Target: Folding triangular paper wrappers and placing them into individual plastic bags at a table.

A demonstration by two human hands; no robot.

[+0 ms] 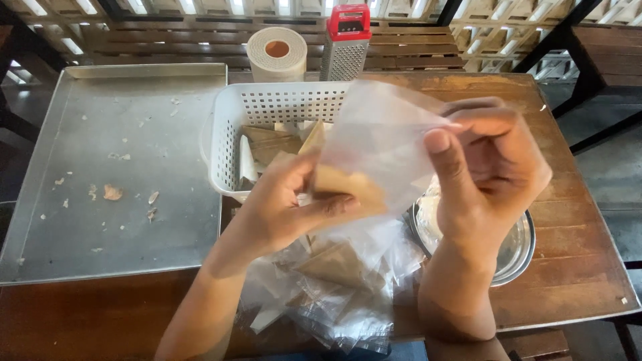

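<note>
Left hand: the left hand (284,210) pinched a tan triangular piece (344,187) between thumb and fingers, through or inside the clear plastic bag (384,144); which of the 2 I could not tell
Right hand: the right hand (491,170) held the bag's upper right edge, thumb pressed against curled fingers; the fingertips were tucked behind the palm and hidden
Bag: raised above the table, between both hands, its film so thin that its left edge was hard to trace
Basket: a white perforated basket (267,107) stood behind the hands with more tan pieces in it; its right half was covered by the bag
Pile: a heap of clear bags (341,294) lay on the wooden table (568,267) under the wrists, the number impossible to count, the front cut off by the frame
Bowl: a metal bowl (518,251) sat just beside the right wrist, mostly hidden, its contents pale and unclear
Tray: a metal tray (120,220) with scattered crumbs lay to the left
Far edge: a paper roll (276,52) and a red-topped grater (346,43)
</note>
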